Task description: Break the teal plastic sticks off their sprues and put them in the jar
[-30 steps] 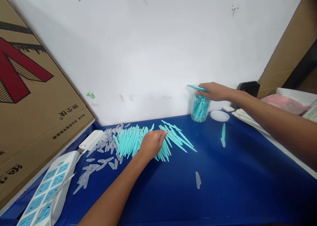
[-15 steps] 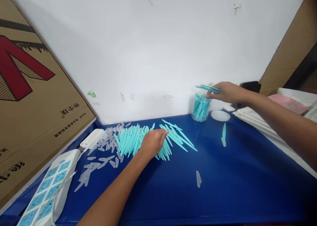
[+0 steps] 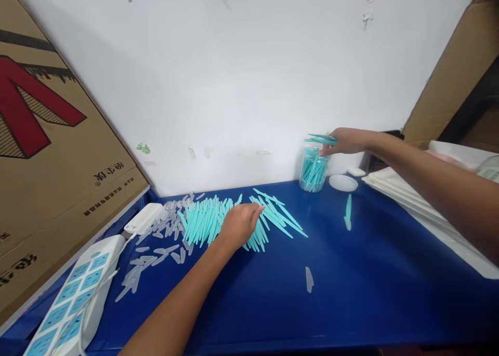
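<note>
My right hand (image 3: pixel 343 140) is closed on a few turquoise eyebrow razors (image 3: pixel 322 139), held nearly level above a clear round tub (image 3: pixel 314 175). Its fingertips are at the tub's rim, and many like razors stand upright inside. My left hand (image 3: pixel 239 223) rests over a spread pile of turquoise razors (image 3: pixel 205 221), fingers curled and thumb toward the right; what they hold, if anything, is hidden. Translucent blade caps (image 3: pixel 169 223) lie scattered left of the pile. One razor (image 3: pixel 348 212) and one loose cap (image 3: pixel 309 279) lie apart on the right side of the blue table (image 3: pixel 249 309).
A white power strip (image 3: pixel 74 299) with a cable and a white box (image 3: pixel 145 218) stand at the left, by a large carton (image 3: pixel 78 122). A round translucent lid (image 3: pixel 343 183) lies right of the tub. Stacked white sheets (image 3: pixel 409 200) line the right edge. A white wall (image 3: pixel 241 86) closes the back.
The view has shifted slightly. My right hand, still holding the razors, has moved a little left over the tub. My left hand has stayed on the pile.
</note>
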A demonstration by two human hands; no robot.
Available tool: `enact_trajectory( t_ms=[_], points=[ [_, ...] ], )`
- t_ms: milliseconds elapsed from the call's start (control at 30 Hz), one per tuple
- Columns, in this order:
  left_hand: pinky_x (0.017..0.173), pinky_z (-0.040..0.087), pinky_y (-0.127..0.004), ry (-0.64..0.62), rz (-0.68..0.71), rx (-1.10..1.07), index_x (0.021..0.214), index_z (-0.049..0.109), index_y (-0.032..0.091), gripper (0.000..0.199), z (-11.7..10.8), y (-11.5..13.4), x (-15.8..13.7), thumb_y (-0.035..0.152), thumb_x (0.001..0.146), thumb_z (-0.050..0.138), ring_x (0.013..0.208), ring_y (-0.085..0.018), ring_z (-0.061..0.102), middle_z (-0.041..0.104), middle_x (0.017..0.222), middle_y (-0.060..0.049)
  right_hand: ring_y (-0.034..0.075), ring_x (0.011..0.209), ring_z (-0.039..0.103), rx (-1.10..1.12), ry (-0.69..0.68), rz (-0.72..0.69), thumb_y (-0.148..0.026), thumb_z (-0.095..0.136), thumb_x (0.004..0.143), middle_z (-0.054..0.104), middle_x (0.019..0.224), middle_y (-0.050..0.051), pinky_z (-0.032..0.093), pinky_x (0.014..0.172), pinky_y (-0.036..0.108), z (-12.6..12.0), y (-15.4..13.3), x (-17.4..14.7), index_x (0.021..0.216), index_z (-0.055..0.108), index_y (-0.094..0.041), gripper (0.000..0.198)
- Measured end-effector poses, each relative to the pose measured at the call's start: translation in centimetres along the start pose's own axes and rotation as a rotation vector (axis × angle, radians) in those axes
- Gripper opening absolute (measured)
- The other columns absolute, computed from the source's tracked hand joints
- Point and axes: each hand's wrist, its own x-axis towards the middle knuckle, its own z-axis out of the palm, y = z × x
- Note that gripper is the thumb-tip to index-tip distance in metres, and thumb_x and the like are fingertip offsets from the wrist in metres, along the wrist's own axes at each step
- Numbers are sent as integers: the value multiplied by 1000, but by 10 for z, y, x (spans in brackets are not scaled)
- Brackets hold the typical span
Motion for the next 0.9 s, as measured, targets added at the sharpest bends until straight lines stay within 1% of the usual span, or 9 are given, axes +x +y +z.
enact_trajectory(
  t_ms=[100, 200, 267, 400, 633, 700, 767, 833, 900],
  points=[
    [60, 24, -30, 13, 0, -10, 72, 50, 20, 46, -1, 1, 0, 41, 111, 36, 60, -17, 47, 56, 66, -1, 28, 81, 66, -85, -61, 41, -58, 73, 82, 76, 88, 12, 48, 71, 38, -6, -8, 7, 82, 74, -17, 41],
    [60, 24, -30, 20, -5, -8, 73, 51, 20, 46, -2, 1, -1, 41, 111, 36, 61, -17, 46, 56, 66, -1, 29, 79, 65, -106, 3, 59, -69, 64, 86, 75, 86, 13, 47, 68, 39, -14, -19, 1, 83, 73, -19, 50],
    [60, 24, -30, 14, -5, -3, 73, 51, 20, 46, -3, 1, -1, 42, 111, 36, 60, -17, 46, 56, 66, -1, 30, 83, 67, -55, 35, 25, -71, 63, 87, 76, 91, 12, 48, 71, 40, -16, -23, -6, 87, 75, -21, 51],
    [60, 24, -30, 0, 1, 4, 74, 53, 20, 46, -3, 2, -1, 42, 111, 36, 60, -17, 46, 56, 66, -2, 31, 96, 69, 46, 19, -80, -58, 72, 85, 78, 104, 12, 50, 84, 41, -10, -24, -11, 96, 79, -20, 40],
    [60, 23, -30, 4, 0, -8, 73, 52, 19, 47, -2, 1, -1, 41, 111, 36, 60, -16, 46, 55, 66, -2, 32, 95, 71, 85, 36, -55, -40, 73, 82, 79, 97, 7, 53, 84, 42, 4, -11, -2, 89, 81, -25, 18],
    [60, 22, -30, 1, -3, -10, 73, 52, 19, 46, -2, 1, -1, 41, 111, 36, 60, -16, 46, 55, 66, -1, 32, 98, 70, 120, 62, -56, -42, 73, 85, 79, 102, 8, 53, 87, 43, 1, -10, -5, 91, 82, -24, 21],
    [60, 22, -30, 1, -3, -10, 73, 52, 20, 46, -2, 1, -1, 41, 111, 36, 60, -17, 46, 55, 66, -2, 31, 100, 69, 141, 108, -46, -51, 72, 87, 79, 107, 10, 53, 89, 43, -1, -13, -8, 97, 82, -23, 32],
    [60, 23, -30, 3, 1, -8, 73, 52, 20, 46, -2, 1, -1, 41, 111, 37, 60, -17, 45, 55, 66, -1, 31, 98, 69, 132, 121, -36, -60, 71, 86, 79, 107, 11, 53, 86, 42, -2, -18, -10, 102, 82, -22, 42],
    [60, 23, -30, 4, 4, -1, 73, 52, 20, 46, -2, 1, -1, 41, 111, 36, 60, -16, 45, 55, 66, -1, 30, 94, 69, 91, 96, -31, -62, 72, 85, 79, 101, 10, 52, 81, 40, 0, -22, -8, 100, 83, -22, 44]
  ],
)
